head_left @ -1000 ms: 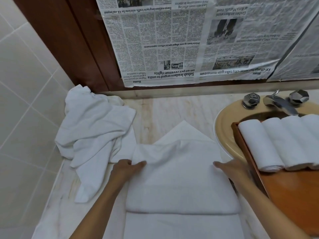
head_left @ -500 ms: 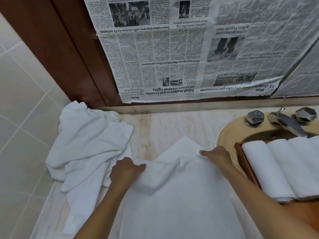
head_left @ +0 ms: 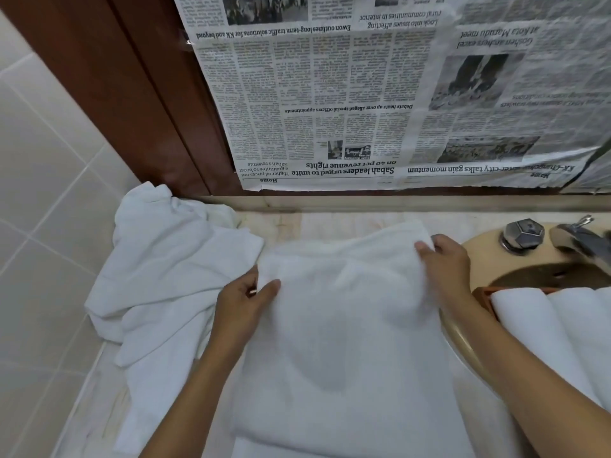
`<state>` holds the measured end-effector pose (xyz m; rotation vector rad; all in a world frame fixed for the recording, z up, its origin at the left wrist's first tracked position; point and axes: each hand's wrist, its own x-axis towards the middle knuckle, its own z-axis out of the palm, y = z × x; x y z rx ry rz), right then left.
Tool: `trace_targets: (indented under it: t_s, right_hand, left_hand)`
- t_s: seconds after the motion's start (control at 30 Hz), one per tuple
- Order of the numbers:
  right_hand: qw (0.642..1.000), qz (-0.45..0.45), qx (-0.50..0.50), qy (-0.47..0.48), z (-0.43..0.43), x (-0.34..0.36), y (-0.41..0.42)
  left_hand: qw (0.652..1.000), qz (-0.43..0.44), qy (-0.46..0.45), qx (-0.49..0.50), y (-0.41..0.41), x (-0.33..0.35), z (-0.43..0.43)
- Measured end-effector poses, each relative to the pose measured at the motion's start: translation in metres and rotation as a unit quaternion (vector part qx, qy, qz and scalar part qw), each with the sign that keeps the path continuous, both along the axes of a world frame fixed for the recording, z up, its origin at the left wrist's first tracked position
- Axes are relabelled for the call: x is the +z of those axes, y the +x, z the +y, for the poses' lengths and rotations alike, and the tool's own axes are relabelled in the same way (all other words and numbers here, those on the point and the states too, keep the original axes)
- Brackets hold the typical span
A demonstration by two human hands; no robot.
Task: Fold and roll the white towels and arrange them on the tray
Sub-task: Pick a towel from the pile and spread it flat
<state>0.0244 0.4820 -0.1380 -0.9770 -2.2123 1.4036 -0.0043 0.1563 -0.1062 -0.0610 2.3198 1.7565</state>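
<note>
At the left of the counter [head_left: 330, 219], a crumpled heap of white towels [head_left: 172, 276] is left unfolded. At the centre, one towel [head_left: 347, 342] is laid flat, its far corners pinched by the left hand [head_left: 244, 302] and right hand [head_left: 446, 266], so folding is judged unfinished. At the right, rolled towels [head_left: 545, 325] are already set on the wooden tray [head_left: 483, 291].

Tiled wall [head_left: 49, 193]; newspaper [head_left: 330, 94]; marble counter [head_left: 286, 223]

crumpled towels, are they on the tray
No, the crumpled towels lie on the counter at the left, apart from the tray at the right.
</note>
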Motion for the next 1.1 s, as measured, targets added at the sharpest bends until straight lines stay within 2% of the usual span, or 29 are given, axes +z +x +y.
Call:
trace_targets:
  t_s: [0.07, 0.13, 0.23, 0.33, 0.47, 0.67, 0.8, 0.87, 0.93, 1.03, 1.1]
  right_hand:
    - [0.999, 0.006, -0.043, -0.008, 0.007, 0.004, -0.002]
    - [0.997, -0.059, -0.043, 0.028, 0.007, 0.003, 0.001]
    - [0.966, -0.185, 0.029, 0.176, -0.015, -0.014, 0.019]
    - [0.921, -0.214, 0.144, 0.291, -0.047, -0.040, 0.041]
    - [0.884, -0.265, 0.220, 0.315, -0.062, -0.075, 0.062]
    - [0.860, -0.276, 0.243, 0.354, -0.053, -0.080, 0.061]
    - [0.872, -0.280, 0.223, 0.334, -0.069, -0.075, 0.061]
    - [0.880, -0.264, 0.237, 0.316, -0.078, -0.071, 0.055]
    - [0.880, -0.236, 0.264, 0.315, -0.085, -0.069, 0.043]
    - [0.858, -0.220, 0.310, 0.345, -0.084, -0.072, 0.016]
    - [0.843, -0.232, 0.322, 0.362, -0.069, -0.076, -0.002]
  left_hand:
    - [1.000, -0.005, 0.004, -0.010, -0.012, -0.006, 0.001]
    - [0.995, -0.024, -0.097, -0.011, -0.022, -0.024, 0.003]
    - [0.964, -0.028, -0.263, -0.004, -0.016, -0.057, 0.007]
    - [0.932, 0.088, -0.339, -0.090, 0.008, -0.083, 0.013]
    - [0.861, 0.166, -0.439, -0.196, 0.034, -0.115, 0.009]
    - [0.837, 0.200, -0.468, -0.203, 0.058, -0.122, -0.004]
    - [0.853, 0.170, -0.459, -0.180, 0.067, -0.118, 0.003]
    - [0.851, 0.189, -0.455, -0.180, 0.052, -0.115, 0.019]
    - [0.836, 0.223, -0.458, -0.205, 0.024, -0.110, 0.041]
    - [0.812, 0.202, -0.469, -0.283, -0.032, -0.106, 0.073]
    - [0.801, 0.191, -0.483, -0.300, -0.067, -0.110, 0.082]
